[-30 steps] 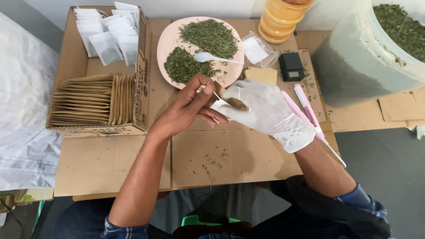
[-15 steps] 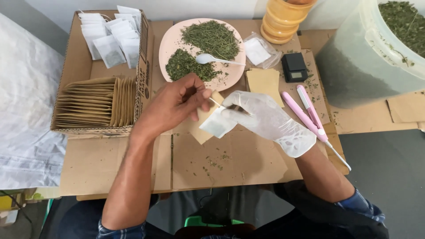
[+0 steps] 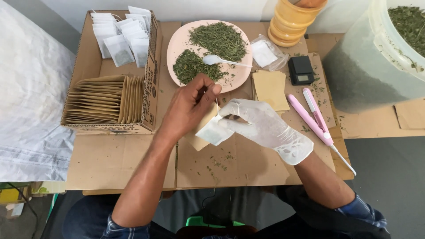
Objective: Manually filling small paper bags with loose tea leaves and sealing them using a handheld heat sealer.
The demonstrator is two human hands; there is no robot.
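At far left, a white sack (image 3: 26, 97) over the table edge. Beside it, a cardboard box (image 3: 152, 84): white sachets (image 3: 121, 37) heaped at its far end, tan envelopes (image 3: 106, 99) stacked on edge at the near end, dark print down its right wall. Centre, a pink plate (image 3: 177, 44) with two piles of green dried herb (image 3: 219, 40) and a white spoon (image 3: 217, 59), handle pointing right. Below the plate, bare left hand (image 3: 190, 106) pinching the top of a tan envelope (image 3: 201, 128); gloved right hand (image 3: 265, 126) gripping a white sachet (image 3: 215, 131) by its right edge, long axis tilted, lower end toward the left and down, overlapping the envelope. Both held just above the cardboard tabletop (image 3: 110, 159), over scattered herb crumbs. Further right: loose tan envelopes (image 3: 271, 88), a clear bag (image 3: 265, 53), a small black scale (image 3: 301, 71), a pink sealer (image 3: 310, 115) lying diagonally, a yellow jar (image 3: 294, 22), a translucent tub (image 3: 367, 62) of herb. Against half a second ago: hands slightly lower, sachet shifted lower and left, toward the envelope's mouth.
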